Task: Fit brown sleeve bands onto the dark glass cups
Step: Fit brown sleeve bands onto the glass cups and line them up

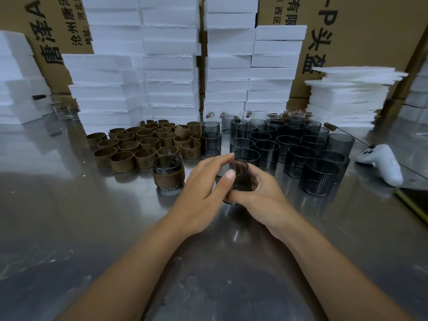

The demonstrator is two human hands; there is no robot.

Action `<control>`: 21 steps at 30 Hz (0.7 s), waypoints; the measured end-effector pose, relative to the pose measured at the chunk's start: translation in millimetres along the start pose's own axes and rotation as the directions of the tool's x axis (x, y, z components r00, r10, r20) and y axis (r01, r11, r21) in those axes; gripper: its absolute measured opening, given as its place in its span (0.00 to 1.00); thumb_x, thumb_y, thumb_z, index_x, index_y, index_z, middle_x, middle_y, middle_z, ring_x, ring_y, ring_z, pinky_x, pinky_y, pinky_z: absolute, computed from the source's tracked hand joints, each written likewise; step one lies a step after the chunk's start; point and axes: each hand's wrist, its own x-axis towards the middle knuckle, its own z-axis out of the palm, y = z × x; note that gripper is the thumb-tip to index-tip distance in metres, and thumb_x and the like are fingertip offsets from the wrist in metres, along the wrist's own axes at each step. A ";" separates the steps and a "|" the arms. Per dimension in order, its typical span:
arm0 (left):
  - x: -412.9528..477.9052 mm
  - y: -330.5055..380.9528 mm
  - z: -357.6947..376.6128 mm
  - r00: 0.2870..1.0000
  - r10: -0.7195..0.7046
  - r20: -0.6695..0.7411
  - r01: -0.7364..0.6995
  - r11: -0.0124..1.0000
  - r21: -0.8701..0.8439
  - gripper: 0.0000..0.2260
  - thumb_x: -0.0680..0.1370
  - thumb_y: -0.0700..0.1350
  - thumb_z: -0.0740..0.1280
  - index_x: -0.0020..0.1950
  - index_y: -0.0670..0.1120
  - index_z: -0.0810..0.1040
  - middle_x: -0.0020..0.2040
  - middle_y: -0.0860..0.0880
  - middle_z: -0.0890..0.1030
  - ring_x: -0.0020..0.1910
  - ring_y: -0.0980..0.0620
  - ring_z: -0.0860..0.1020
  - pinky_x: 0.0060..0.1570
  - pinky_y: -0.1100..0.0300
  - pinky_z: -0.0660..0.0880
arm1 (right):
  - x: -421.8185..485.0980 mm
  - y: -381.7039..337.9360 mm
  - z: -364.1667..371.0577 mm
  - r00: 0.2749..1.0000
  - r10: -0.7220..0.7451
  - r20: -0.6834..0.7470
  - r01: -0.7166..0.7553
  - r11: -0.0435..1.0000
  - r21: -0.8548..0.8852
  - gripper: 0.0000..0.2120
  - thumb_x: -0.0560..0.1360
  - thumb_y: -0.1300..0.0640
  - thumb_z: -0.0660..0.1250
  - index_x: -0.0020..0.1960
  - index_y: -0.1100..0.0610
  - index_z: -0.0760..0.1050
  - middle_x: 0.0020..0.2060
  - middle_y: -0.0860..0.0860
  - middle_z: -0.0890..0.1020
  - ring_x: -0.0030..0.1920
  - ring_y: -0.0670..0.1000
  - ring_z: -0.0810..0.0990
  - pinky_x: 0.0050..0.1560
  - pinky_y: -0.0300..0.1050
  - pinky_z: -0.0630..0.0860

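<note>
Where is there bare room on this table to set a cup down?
The shiny steel tabletop is bare nearest the person, on both sides of the forearms. Crowded farther back: brown sleeve bands left, dark glass cups right, white foam blocks behind.

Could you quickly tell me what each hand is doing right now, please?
Left hand: open, fingers fairly straight, thumb against the glass cup.
Right hand: curled round that cup, holding it.

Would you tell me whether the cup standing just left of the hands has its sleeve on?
On: a brown sleeve band wraps the lower body of that dark glass cup, with bare glass showing above it.
</note>
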 end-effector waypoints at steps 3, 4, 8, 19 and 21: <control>-0.6 2.1 0.4 1.000 0.024 0.006 -0.024 1.000 0.008 0.25 0.76 0.64 0.50 0.71 0.59 0.66 0.68 0.58 0.70 0.70 0.61 0.64 0.70 0.53 0.63 | -0.5 0.3 0.6 0.999 -0.016 0.028 0.017 1.000 -0.013 0.23 0.65 0.70 0.74 0.54 0.49 0.79 0.49 0.51 0.84 0.53 0.49 0.81 0.55 0.49 0.80; -1.1 3.3 0.4 0.999 0.036 0.007 -0.036 0.999 0.011 0.23 0.76 0.64 0.50 0.70 0.60 0.66 0.67 0.58 0.70 0.70 0.62 0.64 0.70 0.54 0.63 | -0.1 0.7 0.6 0.999 -0.020 0.034 0.020 1.000 -0.013 0.23 0.65 0.71 0.74 0.53 0.48 0.79 0.48 0.50 0.84 0.52 0.46 0.82 0.53 0.46 0.81; -4.2 9.1 1.3 0.995 0.099 0.022 -0.099 0.995 0.019 0.20 0.77 0.62 0.51 0.68 0.61 0.67 0.66 0.56 0.71 0.70 0.60 0.64 0.69 0.57 0.62 | -0.4 -1.2 1.2 0.998 -0.023 0.053 0.024 0.999 -0.025 0.21 0.66 0.71 0.73 0.51 0.49 0.78 0.47 0.49 0.84 0.45 0.38 0.81 0.42 0.35 0.79; -4.5 13.6 1.0 0.984 0.152 -0.097 -0.149 0.988 0.044 0.17 0.78 0.58 0.52 0.60 0.57 0.76 0.57 0.56 0.76 0.61 0.58 0.71 0.62 0.59 0.67 | 6.0 2.2 -3.8 0.989 0.058 -0.139 -0.056 0.998 0.023 0.16 0.66 0.67 0.75 0.52 0.56 0.79 0.42 0.52 0.84 0.41 0.47 0.83 0.45 0.43 0.82; -3.3 12.9 0.3 0.984 0.129 -0.126 -0.125 0.991 0.040 0.16 0.77 0.58 0.52 0.58 0.58 0.75 0.55 0.58 0.75 0.60 0.60 0.71 0.61 0.60 0.67 | 7.1 3.6 -5.0 0.982 0.075 -0.172 -0.073 0.997 0.020 0.17 0.66 0.66 0.76 0.52 0.54 0.79 0.44 0.52 0.85 0.44 0.50 0.84 0.47 0.43 0.82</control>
